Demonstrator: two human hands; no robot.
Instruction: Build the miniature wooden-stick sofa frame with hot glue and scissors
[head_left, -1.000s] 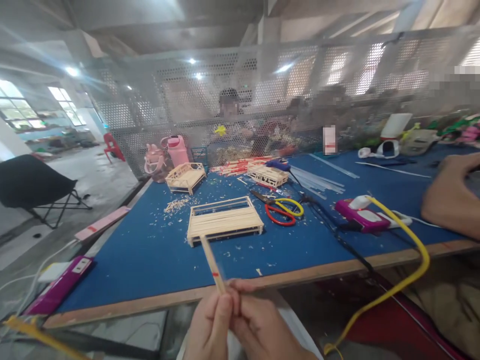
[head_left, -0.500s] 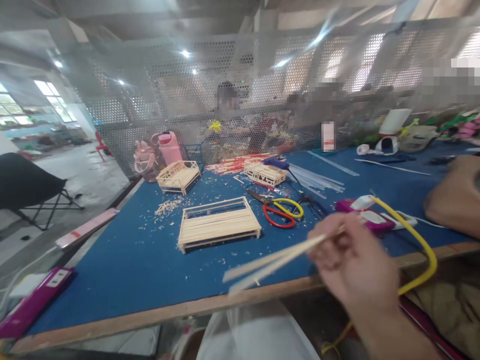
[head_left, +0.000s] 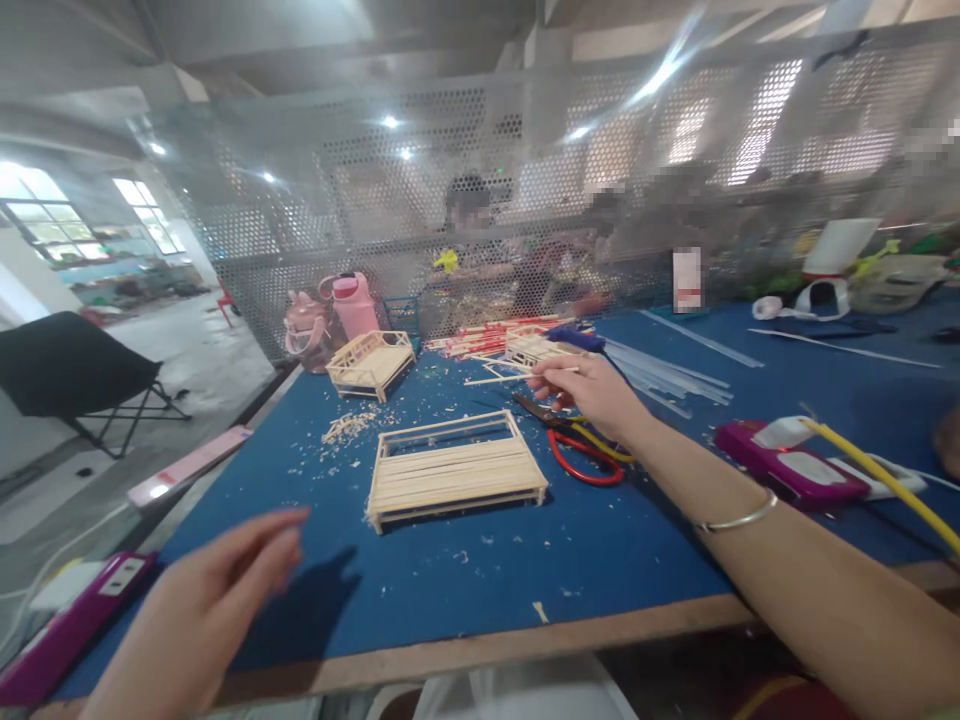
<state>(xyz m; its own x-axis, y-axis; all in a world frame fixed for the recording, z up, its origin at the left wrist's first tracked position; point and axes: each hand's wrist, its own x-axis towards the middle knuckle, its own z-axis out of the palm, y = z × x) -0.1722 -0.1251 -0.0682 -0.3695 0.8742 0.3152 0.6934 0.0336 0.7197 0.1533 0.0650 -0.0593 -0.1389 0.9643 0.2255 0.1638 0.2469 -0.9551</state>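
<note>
My right hand (head_left: pixel 581 390) is stretched over the blue table, pinching thin wooden sticks (head_left: pixel 496 379) whose ends point left. Just below that wrist lie scissors (head_left: pixel 581 460) with red and yellow handles, partly covered by my arm. In front of me stands a small bed-like frame (head_left: pixel 450 475) built of wooden sticks. To its left, my left hand (head_left: pixel 206 600) hovers above the table's near edge, slightly blurred, its fingers extended with nothing in them. A second small stick model (head_left: pixel 529 345) sits behind my right hand, partly hidden.
A stick model with railings (head_left: pixel 375 365) stands at the back left, near pink bottles (head_left: pixel 352 305). Behind are red-and-white sticks (head_left: pixel 480 340), a blue glue gun (head_left: pixel 577 338) and clear glue sticks (head_left: pixel 667 370). Purple power strips (head_left: pixel 787 465) lie on the right and left. A perforated screen borders the table.
My right hand has moved forward and left with the sticks, from the near edge to the back of the table. My left hand has come into view at the lower left.
</note>
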